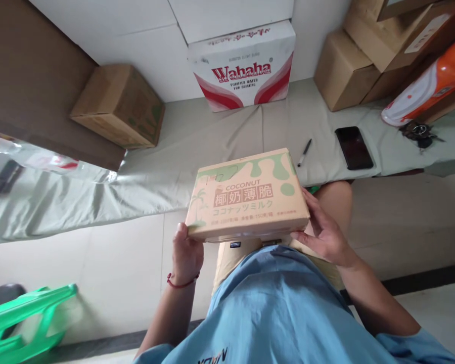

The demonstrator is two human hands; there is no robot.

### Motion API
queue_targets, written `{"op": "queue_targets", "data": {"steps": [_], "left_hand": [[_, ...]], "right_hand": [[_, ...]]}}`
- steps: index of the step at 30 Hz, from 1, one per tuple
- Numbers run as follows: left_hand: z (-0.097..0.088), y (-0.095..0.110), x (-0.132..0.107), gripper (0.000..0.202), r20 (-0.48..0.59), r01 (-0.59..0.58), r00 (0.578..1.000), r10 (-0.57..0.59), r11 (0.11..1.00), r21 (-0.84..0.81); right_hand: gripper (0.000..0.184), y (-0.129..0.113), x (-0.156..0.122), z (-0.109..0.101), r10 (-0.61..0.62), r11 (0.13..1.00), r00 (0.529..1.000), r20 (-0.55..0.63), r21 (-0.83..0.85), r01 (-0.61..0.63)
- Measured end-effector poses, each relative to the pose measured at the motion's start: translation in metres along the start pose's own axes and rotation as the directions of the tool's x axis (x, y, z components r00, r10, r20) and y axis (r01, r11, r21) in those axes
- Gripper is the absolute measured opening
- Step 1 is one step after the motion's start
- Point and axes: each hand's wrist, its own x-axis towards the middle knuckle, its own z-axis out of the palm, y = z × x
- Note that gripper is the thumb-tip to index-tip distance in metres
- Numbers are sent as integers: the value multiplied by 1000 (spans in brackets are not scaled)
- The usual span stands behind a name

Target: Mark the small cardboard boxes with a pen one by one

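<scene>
I hold a flat tan carton [246, 197] printed with green drips and the word COCONUT, level above my lap. My left hand [186, 253] grips its near left corner, fingers curled under and a red string on the wrist. My right hand [322, 230] clasps the right end, fingers pressed along the side. The box lid faces up and looks closed.
A low surface under a pale green sheet [197, 136] carries a white Wahaha water carton [246, 65], a brown box [117, 106], stacked brown boxes [349, 65], a pen [304, 152], a black phone [354, 147], keys [420, 133]. A green plastic stool [23, 316] stands lower left.
</scene>
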Motion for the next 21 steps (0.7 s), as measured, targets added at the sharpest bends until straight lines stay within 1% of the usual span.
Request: {"op": "queue_targets", "data": {"steps": [2,3,5,6,8,10,12,14,16,19,20,21], "left_hand": [[-2,6,-2,60,43,-20,999,19,1000,22],[-4,9,-4,57,80,-38,996,35,998,40],[-10,16,-9,56,203,-92,977,71,991,94],[-12,20,-11,58,280,-132,956,90,982,133],[-14,28,-16,70,427,-243,895,128,943,227],[-14,34,-18,84,536,-394,822,189,869,298],[-11,40,-19,91,628,-541,733,263,784,304],[-6,44,-17,94,700,-644,639,320,720,259],[0,48,-16,94,747,-711,562,355,668,218],[12,55,-15,91,798,-772,474,373,612,173],[16,57,-16,90,815,-783,449,367,601,160],[20,58,-16,88,829,-789,431,357,595,154]], "right_hand": [[84,-4,1,-3,55,987,998,6,148,-55],[77,-5,1,-4,95,966,995,11,239,-95],[67,-6,1,-8,183,898,983,20,404,-176],[67,-5,1,-10,222,865,975,19,458,-206],[73,0,1,-13,273,835,962,-12,500,-230],[78,7,2,-15,299,838,951,-83,500,-220],[76,13,2,-17,334,828,930,-153,519,-212],[72,17,0,-20,387,791,902,-189,571,-220],[74,18,-2,-25,453,731,872,-183,637,-246],[77,22,-6,-32,561,635,806,-186,722,-275],[73,25,-7,-33,600,607,778,-185,739,-292],[64,29,-9,-33,638,582,748,-183,751,-312]]}}
